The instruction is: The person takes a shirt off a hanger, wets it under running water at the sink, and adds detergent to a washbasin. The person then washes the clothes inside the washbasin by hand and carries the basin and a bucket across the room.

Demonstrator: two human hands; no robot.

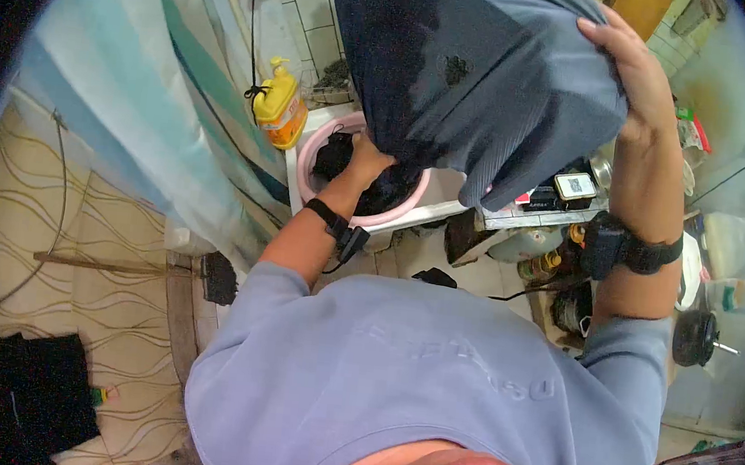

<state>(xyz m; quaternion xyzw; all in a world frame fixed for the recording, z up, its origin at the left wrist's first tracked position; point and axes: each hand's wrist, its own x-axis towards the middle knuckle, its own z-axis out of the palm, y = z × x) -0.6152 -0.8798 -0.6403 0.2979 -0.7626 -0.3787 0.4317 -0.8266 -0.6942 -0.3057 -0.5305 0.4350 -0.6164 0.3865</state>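
dark grey-blue ribbed cloth (498, 88), pinched high in right hand (641, 74), low in left hand (368, 159), seemingly to hang spread.

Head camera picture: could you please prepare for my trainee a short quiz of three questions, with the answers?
1. Which colour is the round basin?
A) green
B) pink
C) brown

2. True or false: the left hand appears higher in the picture than the right hand, which grips the grey cloth.

3. Fill in: the yellow bottle has a ____ on top.

Key:
1. B, pink.
2. False; the left hand is lower, at the basin.
3. Pump.
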